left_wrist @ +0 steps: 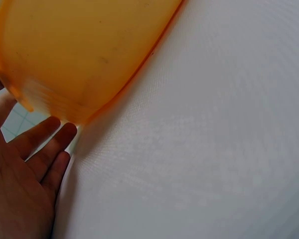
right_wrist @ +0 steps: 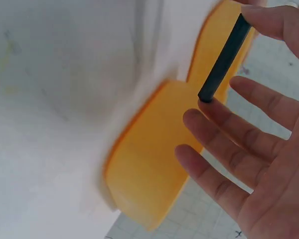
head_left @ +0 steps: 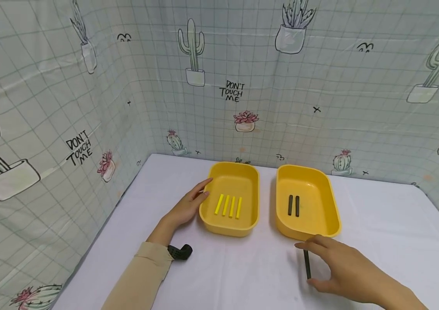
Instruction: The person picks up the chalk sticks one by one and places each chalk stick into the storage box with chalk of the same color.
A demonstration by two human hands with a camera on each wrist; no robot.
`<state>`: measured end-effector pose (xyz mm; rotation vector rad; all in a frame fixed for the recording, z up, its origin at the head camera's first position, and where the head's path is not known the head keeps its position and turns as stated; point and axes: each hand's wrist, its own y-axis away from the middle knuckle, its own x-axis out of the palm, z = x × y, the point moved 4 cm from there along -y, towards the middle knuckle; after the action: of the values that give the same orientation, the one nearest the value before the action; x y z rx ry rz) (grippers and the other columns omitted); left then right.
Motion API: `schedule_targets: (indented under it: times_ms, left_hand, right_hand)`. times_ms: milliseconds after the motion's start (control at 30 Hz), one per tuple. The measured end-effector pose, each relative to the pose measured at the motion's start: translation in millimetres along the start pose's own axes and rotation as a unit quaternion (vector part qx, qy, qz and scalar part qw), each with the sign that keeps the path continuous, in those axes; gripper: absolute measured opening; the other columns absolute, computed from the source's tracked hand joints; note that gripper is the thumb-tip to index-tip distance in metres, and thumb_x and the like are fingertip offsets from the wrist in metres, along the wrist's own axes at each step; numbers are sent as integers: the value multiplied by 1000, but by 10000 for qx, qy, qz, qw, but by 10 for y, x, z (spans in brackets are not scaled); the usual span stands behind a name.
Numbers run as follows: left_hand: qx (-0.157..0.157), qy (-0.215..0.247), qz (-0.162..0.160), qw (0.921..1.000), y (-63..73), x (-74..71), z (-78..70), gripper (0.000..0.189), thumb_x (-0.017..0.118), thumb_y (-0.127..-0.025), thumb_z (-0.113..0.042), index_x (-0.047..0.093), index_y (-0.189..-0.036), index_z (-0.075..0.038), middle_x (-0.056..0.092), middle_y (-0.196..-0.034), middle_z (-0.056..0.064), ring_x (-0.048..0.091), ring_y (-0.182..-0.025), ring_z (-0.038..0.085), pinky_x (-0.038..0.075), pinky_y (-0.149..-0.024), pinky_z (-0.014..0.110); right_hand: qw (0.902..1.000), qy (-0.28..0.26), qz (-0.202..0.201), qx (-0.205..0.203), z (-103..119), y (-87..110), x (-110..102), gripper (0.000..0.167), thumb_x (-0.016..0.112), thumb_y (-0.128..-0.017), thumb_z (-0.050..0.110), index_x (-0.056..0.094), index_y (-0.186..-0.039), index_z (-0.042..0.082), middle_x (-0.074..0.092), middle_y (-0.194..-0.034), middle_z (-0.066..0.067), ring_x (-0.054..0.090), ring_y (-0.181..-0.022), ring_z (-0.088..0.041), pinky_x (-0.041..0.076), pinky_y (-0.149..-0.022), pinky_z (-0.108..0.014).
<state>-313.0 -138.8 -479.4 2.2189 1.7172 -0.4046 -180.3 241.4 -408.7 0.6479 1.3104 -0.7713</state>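
My right hand point(head_left: 345, 269) pinches a short dark stick point(right_wrist: 224, 59) lengthwise, thumb at one end and a fingertip at the other, in front of the right yellow tray point(head_left: 335, 211). The remaining fingers are spread out. Two similar dark sticks point(head_left: 297, 206) lie side by side in that tray. My left hand point(head_left: 186, 209) rests against the left side of another yellow tray point(head_left: 228, 230), its fingers relaxed and fingertips right at the wall in the left wrist view. Several bright yellow sticks point(head_left: 231, 207) lie in a row inside this left tray.
Both trays stand on a white cloth-covered table point(head_left: 219, 271), a narrow gap between them. A cactus-printed grid curtain point(head_left: 211, 103) hangs behind and to the left. On the left wrist sits a black device point(head_left: 180, 252).
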Motion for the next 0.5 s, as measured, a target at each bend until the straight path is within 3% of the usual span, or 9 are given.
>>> schedule_targets:
  times_ms: [300,500]
  left_hand:
    - [-3,97,-28,9999,9,12,-3,47,45,-110,-46,37,-156,-50,36,-167,6,34,-155,32,26,-127,57]
    - [-15,105,-21,9999,12,5,-9,47,45,-110,-44,37,-157,-50,34,-169,5,32,-156,32,24,-128,57]
  right_hand:
    - [9993,-46,-369,7,-54,-17,-264,64,88,-78,44,65,-136,29,62,-122,19,63,-98,-3,60,-82,-31]
    - [9975,-74,-695,32,-143,-78,-382,64,91,-76,39,66,-134,27,63,-121,17,67,-100,-7,62,-84,-34]
